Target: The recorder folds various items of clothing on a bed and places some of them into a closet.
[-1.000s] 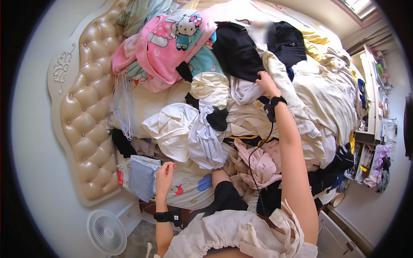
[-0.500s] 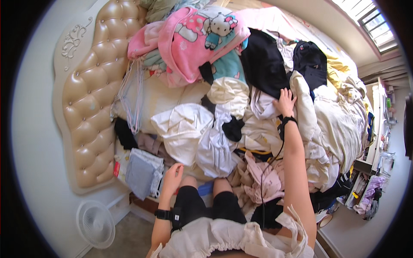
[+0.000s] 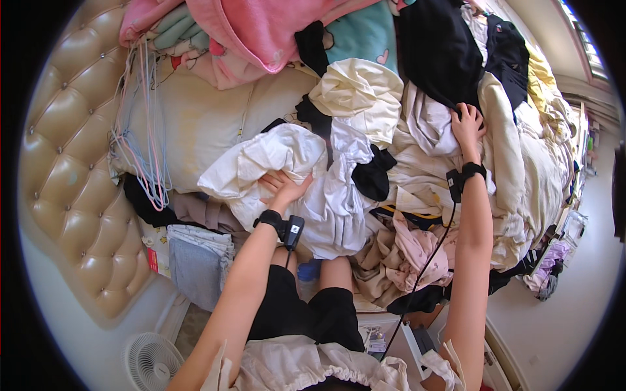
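Black garment (image 3: pixel 433 52) partly beyond frame

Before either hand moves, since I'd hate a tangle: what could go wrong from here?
Below the right hand, the black cable hangs across the pink garment and might snag on it.
The left hand rests on the white garment, which lies against other clothes, so a pull could drag some along.
The folded stack sits close to the left forearm, which might knock it.
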The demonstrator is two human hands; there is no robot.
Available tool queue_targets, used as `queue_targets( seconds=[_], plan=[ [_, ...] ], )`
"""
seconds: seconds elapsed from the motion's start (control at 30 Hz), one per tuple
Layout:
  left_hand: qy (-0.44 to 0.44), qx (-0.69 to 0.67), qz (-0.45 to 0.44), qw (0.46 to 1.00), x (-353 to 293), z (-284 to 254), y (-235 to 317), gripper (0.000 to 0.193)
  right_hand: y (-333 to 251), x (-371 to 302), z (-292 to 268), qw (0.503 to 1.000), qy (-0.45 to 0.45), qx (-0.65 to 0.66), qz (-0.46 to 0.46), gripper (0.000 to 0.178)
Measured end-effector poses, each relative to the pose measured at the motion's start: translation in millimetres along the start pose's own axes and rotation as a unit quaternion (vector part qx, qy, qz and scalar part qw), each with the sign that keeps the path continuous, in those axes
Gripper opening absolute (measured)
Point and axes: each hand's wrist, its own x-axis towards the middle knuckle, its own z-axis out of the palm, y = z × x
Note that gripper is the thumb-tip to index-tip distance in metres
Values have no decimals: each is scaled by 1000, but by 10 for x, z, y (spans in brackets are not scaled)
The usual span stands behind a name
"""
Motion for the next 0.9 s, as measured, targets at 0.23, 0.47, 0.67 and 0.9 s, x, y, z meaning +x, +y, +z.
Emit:
queue_targets(
  seconds=[0.23,0.47,0.67,0.9],
  plan=[
    [-45,2,-12,999,141,68,176,126,274,235,796,996,30,-89,2,35],
    [-66,-7,-50,997,47,-47,171,119,419,423,1274,996,40,-71,-39,36],
    [16,-6,-46,999,64,56,101,110,209,450,1025,996,-67,-49,28,41],
    [110,-41,10,993,438,452,64,115,826,936,802,974,-196,46,-104,35]
  ],
)
